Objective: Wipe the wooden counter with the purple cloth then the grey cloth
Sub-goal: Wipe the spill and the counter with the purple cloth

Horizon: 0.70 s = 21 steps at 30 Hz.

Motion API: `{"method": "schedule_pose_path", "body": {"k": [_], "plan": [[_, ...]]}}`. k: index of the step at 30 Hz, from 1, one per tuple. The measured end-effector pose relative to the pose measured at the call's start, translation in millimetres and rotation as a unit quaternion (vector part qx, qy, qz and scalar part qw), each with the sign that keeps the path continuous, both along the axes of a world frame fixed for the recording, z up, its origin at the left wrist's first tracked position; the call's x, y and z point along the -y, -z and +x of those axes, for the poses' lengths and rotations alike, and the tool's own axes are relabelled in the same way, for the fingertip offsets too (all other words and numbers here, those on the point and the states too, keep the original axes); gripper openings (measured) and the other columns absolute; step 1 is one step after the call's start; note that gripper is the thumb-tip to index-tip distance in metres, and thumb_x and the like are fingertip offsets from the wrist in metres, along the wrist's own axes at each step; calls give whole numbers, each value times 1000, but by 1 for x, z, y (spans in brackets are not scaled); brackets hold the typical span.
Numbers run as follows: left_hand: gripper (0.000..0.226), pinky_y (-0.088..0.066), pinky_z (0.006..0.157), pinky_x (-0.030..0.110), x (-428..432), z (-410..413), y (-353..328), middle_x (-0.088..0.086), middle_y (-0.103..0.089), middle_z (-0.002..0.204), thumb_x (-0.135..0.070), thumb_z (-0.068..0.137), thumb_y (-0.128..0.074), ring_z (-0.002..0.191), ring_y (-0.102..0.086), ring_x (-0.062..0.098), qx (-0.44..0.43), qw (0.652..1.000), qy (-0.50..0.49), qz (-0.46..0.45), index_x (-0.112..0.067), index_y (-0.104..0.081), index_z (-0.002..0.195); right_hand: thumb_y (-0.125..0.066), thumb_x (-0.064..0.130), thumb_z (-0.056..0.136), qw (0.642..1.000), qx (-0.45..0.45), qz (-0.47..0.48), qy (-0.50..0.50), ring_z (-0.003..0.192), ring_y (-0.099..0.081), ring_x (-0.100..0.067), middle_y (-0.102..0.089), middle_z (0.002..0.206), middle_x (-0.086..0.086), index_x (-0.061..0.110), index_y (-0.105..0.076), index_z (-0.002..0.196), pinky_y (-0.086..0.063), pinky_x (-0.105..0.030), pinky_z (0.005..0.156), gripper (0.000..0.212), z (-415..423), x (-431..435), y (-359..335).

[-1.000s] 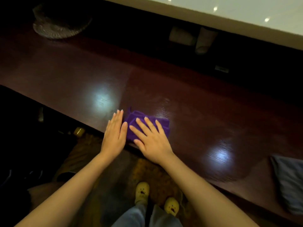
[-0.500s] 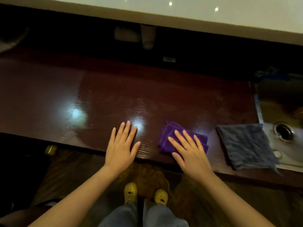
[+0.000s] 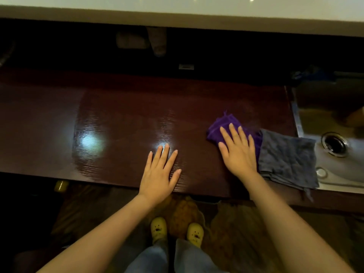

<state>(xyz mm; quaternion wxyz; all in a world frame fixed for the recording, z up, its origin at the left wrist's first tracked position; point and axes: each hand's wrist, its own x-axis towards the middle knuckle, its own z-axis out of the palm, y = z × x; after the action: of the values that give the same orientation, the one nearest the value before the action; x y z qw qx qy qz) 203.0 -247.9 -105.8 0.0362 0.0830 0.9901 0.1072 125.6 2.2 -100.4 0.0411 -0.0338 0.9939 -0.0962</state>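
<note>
The dark glossy wooden counter (image 3: 122, 119) runs left to right across the view. A crumpled purple cloth (image 3: 221, 125) lies near its right end, and my right hand (image 3: 237, 152) presses flat on it with fingers spread. The purple cloth touches the left edge of a folded grey cloth (image 3: 285, 158), which lies at the counter's right end and hangs over the sink rim. My left hand (image 3: 159, 174) rests flat and open on the bare wood near the front edge, holding nothing.
A steel sink (image 3: 338, 168) with a round drain (image 3: 334, 143) adjoins the counter on the right. A dark recess and a pale ledge (image 3: 177, 16) run behind the counter. Below the front edge I see yellow slippers (image 3: 158, 229) on the floor.
My right hand has slid the purple cloth rightwards along the counter until it meets the grey cloth. My left hand has followed to the right, staying flat on the wood.
</note>
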Motion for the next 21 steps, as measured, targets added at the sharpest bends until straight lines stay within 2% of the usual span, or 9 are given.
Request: {"method": "schedule_pose_path", "body": {"k": [4,8,13,17,21], "plan": [[61,0,117,41,1,-1,-2,3,-9,157,-53,91,-22,145,3,17,3,1000,2,9,-26,-15,146,-30,47,92,1000,-21,-4,-17,144,-21,-23,-27,155,2,33,-30,143,-17,-48,114,53,52,15,-2],[62,1,117,42,-6,-2,-3,5,-10,157,-52,90,-22,144,3,18,-3,1000,-14,12,-25,-18,145,-29,49,93,999,-7,-16,-33,144,-18,-21,-25,155,4,35,-27,144,-14,-47,116,53,57,10,-3],[62,0,116,45,-11,-2,-1,6,-11,156,-52,90,-24,144,1,20,-8,1000,-26,9,-24,-19,145,-34,46,95,999,-1,-33,2,146,-13,-23,-20,157,2,34,-26,144,-7,-49,116,51,-7,-5,-5],[61,-1,117,45,-10,-2,0,3,-10,156,-52,91,-26,144,0,19,-10,1000,-28,11,-25,-18,145,-26,48,96,998,43,-35,21,146,-2,-22,-9,159,3,35,-16,146,-2,-51,116,53,-82,-18,-5],[59,-2,117,46,-10,-1,-1,1,-7,155,-51,91,-28,145,0,18,-12,999,-32,12,-26,-20,144,-22,49,96,998,54,-35,6,146,1,-22,-6,160,4,35,-13,147,1,-51,117,54,-109,-19,-2]]}}
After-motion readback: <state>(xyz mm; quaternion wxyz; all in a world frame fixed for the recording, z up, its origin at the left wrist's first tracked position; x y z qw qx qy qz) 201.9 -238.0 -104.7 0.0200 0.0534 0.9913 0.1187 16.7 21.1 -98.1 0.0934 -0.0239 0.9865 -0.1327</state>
